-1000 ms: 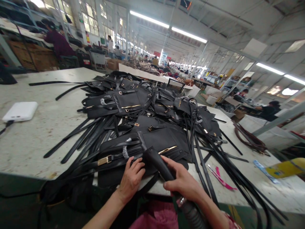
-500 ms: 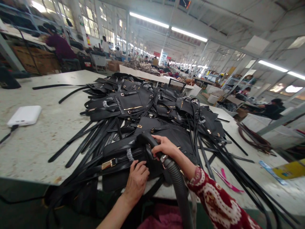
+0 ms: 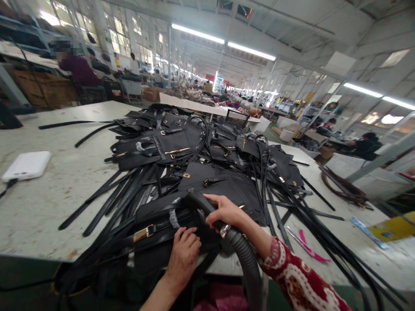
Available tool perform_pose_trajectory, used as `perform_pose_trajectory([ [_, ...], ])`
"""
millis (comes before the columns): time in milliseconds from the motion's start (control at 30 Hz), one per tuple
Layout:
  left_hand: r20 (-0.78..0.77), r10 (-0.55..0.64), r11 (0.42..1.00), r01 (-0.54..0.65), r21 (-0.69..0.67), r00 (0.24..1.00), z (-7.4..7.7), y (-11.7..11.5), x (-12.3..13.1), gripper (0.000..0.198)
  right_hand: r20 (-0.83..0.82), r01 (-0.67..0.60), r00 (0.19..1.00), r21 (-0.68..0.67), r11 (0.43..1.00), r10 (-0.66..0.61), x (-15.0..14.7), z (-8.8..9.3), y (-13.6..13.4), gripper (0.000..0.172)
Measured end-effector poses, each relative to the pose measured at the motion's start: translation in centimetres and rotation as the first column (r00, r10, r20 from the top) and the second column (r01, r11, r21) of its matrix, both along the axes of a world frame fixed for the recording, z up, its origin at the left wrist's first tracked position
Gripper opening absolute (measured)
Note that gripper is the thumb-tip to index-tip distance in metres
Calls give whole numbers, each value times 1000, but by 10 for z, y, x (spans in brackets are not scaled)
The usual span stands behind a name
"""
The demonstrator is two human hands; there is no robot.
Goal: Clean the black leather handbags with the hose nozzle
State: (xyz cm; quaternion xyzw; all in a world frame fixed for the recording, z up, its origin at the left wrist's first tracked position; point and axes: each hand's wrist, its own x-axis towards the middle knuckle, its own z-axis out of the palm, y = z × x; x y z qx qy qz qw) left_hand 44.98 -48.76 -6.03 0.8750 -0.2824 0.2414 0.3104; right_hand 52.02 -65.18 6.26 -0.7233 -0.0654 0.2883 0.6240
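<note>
My right hand is closed around the dark curved nozzle of a ribbed grey vacuum hose. The nozzle's tip reaches the opening of a black bag at the table's front edge. My left hand has its fingers bent together on the near side of that bag, gripping it; the thumb is hidden. The bag has a gold buckle and a handle wrapped in clear plastic. Another flat black bag lies just behind it.
A heap of black bags with long loose straps covers the table's middle. A white power bank with a cable is at left. Pink-handled scissors, a yellow packet and coiled brown straps lie at right. People sit farther back.
The view has shifted slightly. The nozzle has tipped a little lower and toward the left over the bag, with my right hand. My left hand stays on the bag.
</note>
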Motion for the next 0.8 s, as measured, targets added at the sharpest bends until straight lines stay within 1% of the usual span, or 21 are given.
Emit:
perform_pose_trajectory([
  [67,-4,0,1000,0,-4,1000,2,0,0,24,-20,-10,1000,-5,1000,10,14,-1,3,82],
  [167,-16,1,1000,-1,7,1000,2,0,-1,24,-35,-18,999,-25,1000,18,36,0,9,76],
  [233,-23,-3,1000,3,19,1000,2,0,-1,23,-29,-10,1000,-46,999,9,50,0,17,74],
  [300,-20,-9,1000,9,22,1000,2,0,0,23,-9,7,1000,-78,997,-8,63,2,31,76],
  [400,0,-1,1000,1,18,1000,2,0,1,22,60,66,996,-113,991,-59,76,7,51,79],
  [467,12,7,1000,-8,18,1000,1,-1,1,21,124,130,985,-104,986,-117,78,14,56,81],
  [500,13,8,1000,-9,18,1000,0,-1,1,21,154,165,977,-90,982,-150,77,18,54,82],
  [567,2,-1,1000,1,17,1000,-2,0,0,21,200,226,957,-58,972,-210,70,27,40,83],
  [667,-43,-25,998,27,53,999,1,4,-1,20,231,300,929,-13,954,-289,53,36,-2,81],
  [733,-103,-89,985,103,139,991,11,10,1,16,225,351,912,3,936,-343,38,34,-36,85],
  [800,-175,-148,956,186,228,973,28,17,9,11,210,410,891,11,912,-403,23,24,-67,87],
])
